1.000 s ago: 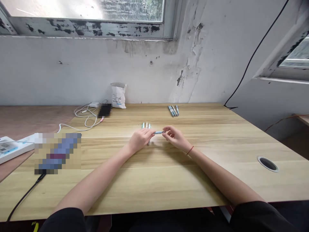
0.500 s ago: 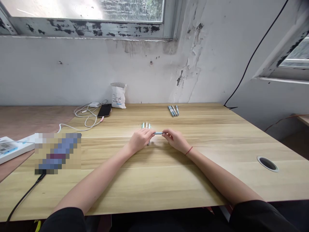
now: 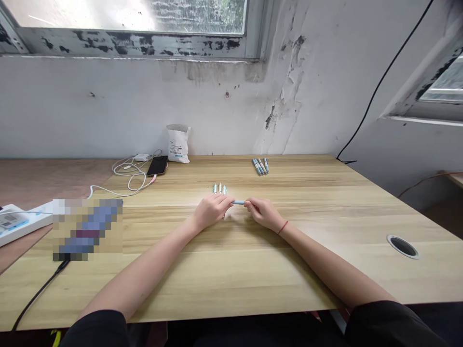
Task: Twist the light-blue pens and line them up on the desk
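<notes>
A light-blue pen (image 3: 238, 202) lies level between my two hands, just above the table. My left hand (image 3: 214, 210) is closed on its left end, and my right hand (image 3: 263, 212) pinches its right end. Just beyond my left hand are several pens (image 3: 220, 188) side by side with pale barrels, their near parts hidden by the fingers. Farther back to the right, a group of blue and grey pens (image 3: 259, 166) rests on the table.
At the back left stands a white plastic bag (image 3: 178, 143), beside a black phone (image 3: 157, 166) on a white cable (image 3: 130, 179). A power strip (image 3: 34, 221) and a blurred-out device (image 3: 88, 229) are at the left. A round cable hole (image 3: 402, 246) is in the table (image 3: 224, 274) at right.
Both hands and the pen have come slightly nearer to me. My right-hand fingers have curled more tightly round the pen's right end. The pens on the table stay put.
</notes>
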{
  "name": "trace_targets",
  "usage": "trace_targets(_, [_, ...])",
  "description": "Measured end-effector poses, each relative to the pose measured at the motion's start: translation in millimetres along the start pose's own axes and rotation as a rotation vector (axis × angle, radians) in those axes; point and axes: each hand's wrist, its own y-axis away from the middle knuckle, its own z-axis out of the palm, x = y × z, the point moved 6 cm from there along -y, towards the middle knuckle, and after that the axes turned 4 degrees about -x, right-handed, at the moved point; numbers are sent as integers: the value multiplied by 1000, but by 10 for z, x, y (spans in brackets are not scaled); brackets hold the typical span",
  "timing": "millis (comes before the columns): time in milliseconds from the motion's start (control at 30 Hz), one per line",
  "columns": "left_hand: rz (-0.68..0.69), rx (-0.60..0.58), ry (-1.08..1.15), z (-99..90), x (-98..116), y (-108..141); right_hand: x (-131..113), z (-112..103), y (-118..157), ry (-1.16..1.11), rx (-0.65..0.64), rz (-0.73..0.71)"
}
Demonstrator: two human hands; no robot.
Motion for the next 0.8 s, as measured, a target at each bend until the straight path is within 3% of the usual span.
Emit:
trace_targets(233, [-34,35,-69,-44,-51,-3,37,10,-12,-76,92,19])
trace_targets(400, [-34,53,-77,-34,-42,-1,34,41,-20,-30,41,20])
trace_targets(600, [-70,49,-20,-35,-51,2,28,6,-16,1,87,17])
trace_targets(800, [-22,18,23,-3,-12,2,0,29,3,-25,3,7])
